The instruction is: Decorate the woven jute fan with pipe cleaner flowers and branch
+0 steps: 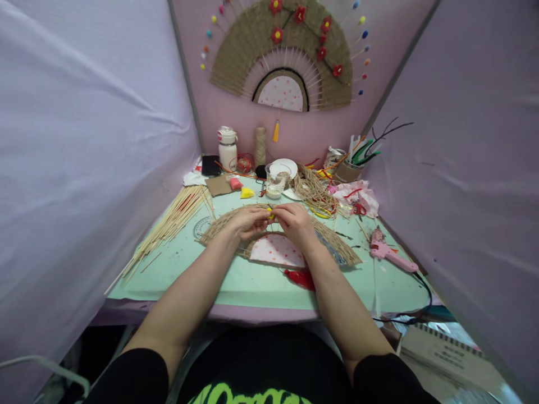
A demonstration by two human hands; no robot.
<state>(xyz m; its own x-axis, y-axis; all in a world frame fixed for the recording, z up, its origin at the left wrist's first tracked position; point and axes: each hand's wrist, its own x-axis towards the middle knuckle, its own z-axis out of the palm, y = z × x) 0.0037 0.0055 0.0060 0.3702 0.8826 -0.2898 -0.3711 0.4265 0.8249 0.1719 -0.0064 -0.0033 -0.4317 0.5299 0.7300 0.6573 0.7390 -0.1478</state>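
Observation:
My left hand (251, 222) and my right hand (295, 223) meet above the middle of a twine-covered fan (227, 217) lying on the table. Between the pinched fingertips of both is a small yellow piece (270, 214) with a thin dark bit at its top; its kind is too small to make out. The fan has a half-round center of pink dotted cloth (275, 249). Bluish strands (332, 247) lie on its right side, partly behind my right forearm. A red tassel-like piece (300, 278) sits below the fan, partly covered by that forearm.
Thin wooden sticks (168, 221) lie at left. A pink glue gun (391, 255) with a black cord rests at right, below red scissors (359, 209). Behind stand a white bottle (228, 150), a twine spool (260, 147) and loose twine (315, 191). A finished fan (240, 53) hangs ahead.

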